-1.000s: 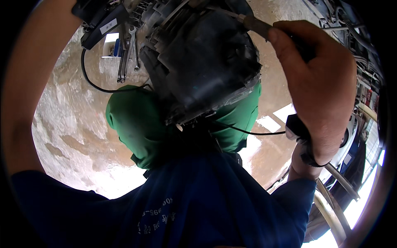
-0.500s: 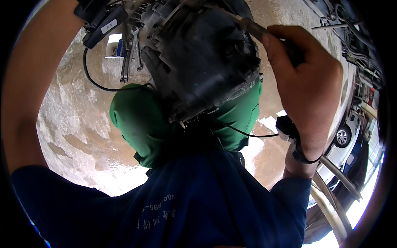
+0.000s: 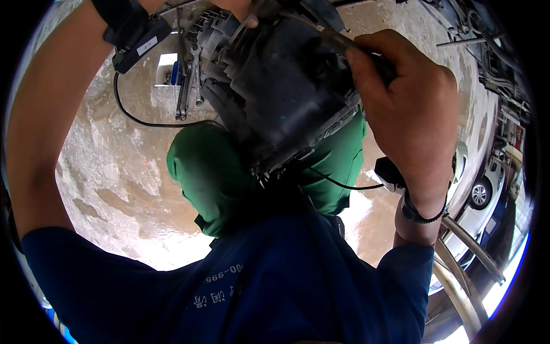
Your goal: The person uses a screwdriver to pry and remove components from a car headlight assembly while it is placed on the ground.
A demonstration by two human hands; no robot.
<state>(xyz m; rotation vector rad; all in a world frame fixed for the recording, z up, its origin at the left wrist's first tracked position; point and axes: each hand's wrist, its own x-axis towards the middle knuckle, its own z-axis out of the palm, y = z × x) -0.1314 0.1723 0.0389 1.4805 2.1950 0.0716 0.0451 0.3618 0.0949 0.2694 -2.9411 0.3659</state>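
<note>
A bulky black plastic housing (image 3: pixel 286 86), ribbed along its left side, rests across my green-trousered knees. My right hand (image 3: pixel 407 97) is closed round the handle of a screwdriver (image 3: pixel 337 40). The screwdriver's shaft points left over the housing's far side; its tip is hard to make out. At the top edge of the picture my left hand (image 3: pixel 234 6) shows only in part. Its thumb presses on the far end of the housing and appears to grip it, while most of its fingers are cut off.
Several wrenches (image 3: pixel 186 80) lie on the stained concrete floor (image 3: pixel 114 178) left of the housing, beside a small white tray (image 3: pixel 160 69). Black cables run from devices strapped to both wrists. Metal bars (image 3: pixel 472 249) and a white car (image 3: pixel 484 195) stand at the right.
My left hand has come partly into view at the housing's far end. The right hand and the screwdriver have shifted slightly left. The whole view has moved a little.
</note>
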